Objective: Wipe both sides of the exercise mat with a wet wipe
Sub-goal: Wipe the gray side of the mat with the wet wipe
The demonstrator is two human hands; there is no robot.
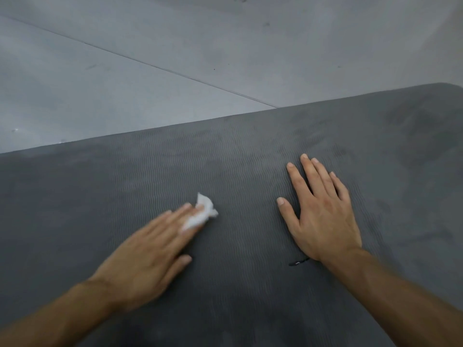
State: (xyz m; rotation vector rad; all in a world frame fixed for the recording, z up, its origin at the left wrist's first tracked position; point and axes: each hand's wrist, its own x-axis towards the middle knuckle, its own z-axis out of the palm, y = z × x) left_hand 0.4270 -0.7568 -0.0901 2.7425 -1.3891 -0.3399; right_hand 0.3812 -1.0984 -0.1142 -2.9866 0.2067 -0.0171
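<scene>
Exercise mat [250, 151]: dark grey, with a fine wavy ribbed surface, lying flat on the floor and filling the lower part of the view. Its far long edge runs diagonally from the left margin up to a rounded corner at the upper right. Darker, uneven patches show toward the right end; they may be damp traces, but this cannot be told for certain.

Wet wipe [200, 216]: a small crumpled white wad lying on the mat's upper face, left of centre. Part of it juts out beyond the fingertips.

Left hand [145, 259]: palm down, fingers straight and close together, pressing the wipe onto the mat from above rather than pinching it. The hand is blurred, which suggests a stroke under way.

Right hand [323, 216]: flat on the mat, well apart from the wipe, fingers spread and holding nothing. It appears to brace the mat against sliding.

A short dark mark [298, 263] lies on the mat just beside the right wrist; what it is cannot be made out.

Floor [125, 83]: pale grey, crossed by a thin seam [150, 62].

Step in hand, as judged: wiping the upward-facing side. Which of the two sides this is cannot be told. The next move calls for steady downward pressure in overlapping passes toward the uncovered areas, and the bracing hand shifted along as the wipe advances.
</scene>
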